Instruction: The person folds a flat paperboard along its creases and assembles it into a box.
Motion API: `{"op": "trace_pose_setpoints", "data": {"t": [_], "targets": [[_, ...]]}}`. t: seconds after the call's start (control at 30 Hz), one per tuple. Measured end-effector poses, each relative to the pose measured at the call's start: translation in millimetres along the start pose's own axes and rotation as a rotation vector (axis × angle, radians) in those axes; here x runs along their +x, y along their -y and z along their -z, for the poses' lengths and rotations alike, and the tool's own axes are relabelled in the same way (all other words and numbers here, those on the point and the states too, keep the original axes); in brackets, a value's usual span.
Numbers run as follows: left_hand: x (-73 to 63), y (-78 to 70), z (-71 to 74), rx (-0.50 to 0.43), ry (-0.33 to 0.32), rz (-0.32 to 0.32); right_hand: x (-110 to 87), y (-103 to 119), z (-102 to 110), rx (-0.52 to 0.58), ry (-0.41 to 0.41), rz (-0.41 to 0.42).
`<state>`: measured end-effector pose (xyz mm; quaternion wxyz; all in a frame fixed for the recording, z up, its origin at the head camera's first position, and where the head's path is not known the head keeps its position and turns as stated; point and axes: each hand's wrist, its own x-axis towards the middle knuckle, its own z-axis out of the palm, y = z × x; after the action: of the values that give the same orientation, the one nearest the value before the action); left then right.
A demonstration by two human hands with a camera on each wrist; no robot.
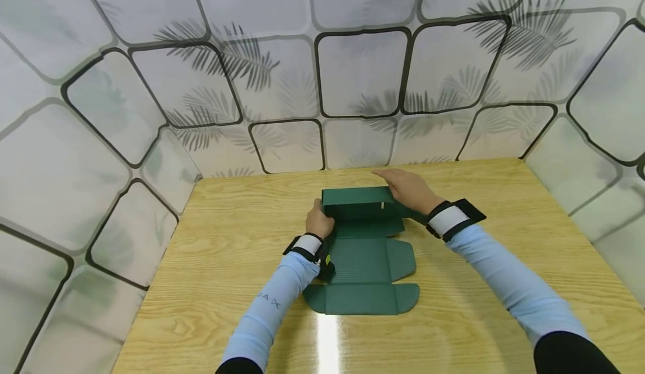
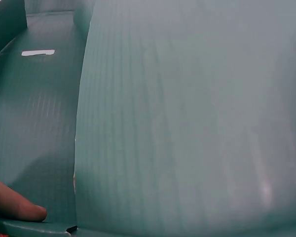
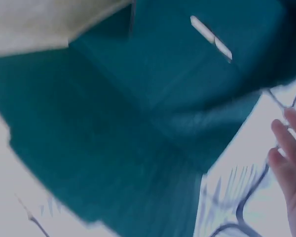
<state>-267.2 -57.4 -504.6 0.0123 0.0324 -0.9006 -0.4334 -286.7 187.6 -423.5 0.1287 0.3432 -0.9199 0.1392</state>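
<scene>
A dark green cardboard box [image 1: 359, 259], partly folded, lies on the table with its lid panel and rounded flaps spread toward me. Its far part stands up as a trough with a small slot. My left hand [image 1: 319, 221] grips the left end of that raised part; in the left wrist view a fingertip [image 2: 19, 205] presses on the inside of the green cardboard [image 2: 177, 123]. At the right end is my right hand [image 1: 409, 189], its fingers extended past the upright wall. The right wrist view shows those fingers [image 3: 287, 148] spread beside a green flap [image 3: 98, 143], pinching nothing.
The wood-grain table [image 1: 227, 223] extends on both sides of the box. A patterned curtain [image 1: 363, 71] with leaf prints hangs behind the table and along both sides. Light reflects off the tabletop near the box's front edge.
</scene>
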Motion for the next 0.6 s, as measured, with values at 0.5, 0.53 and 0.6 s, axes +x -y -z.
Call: {"op": "trace_pose_setpoints", "data": {"t": [0.5, 0.53, 0.6], "targets": [[191.5, 230.6, -135.7, 0.015, -0.028, -0.069, -1.9, -2.8, 1.6, -0.036, 0.013, 0.138], [191.5, 226.9, -136.1, 0.015, -0.031, -0.073, -1.2, -2.1, 1.7, -0.034, -0.001, 0.147], [179.3, 205.0, -126.9, 0.009, -0.025, -0.083, 0.2, -0.5, 3.4, -0.028, -0.022, 0.164]]}}
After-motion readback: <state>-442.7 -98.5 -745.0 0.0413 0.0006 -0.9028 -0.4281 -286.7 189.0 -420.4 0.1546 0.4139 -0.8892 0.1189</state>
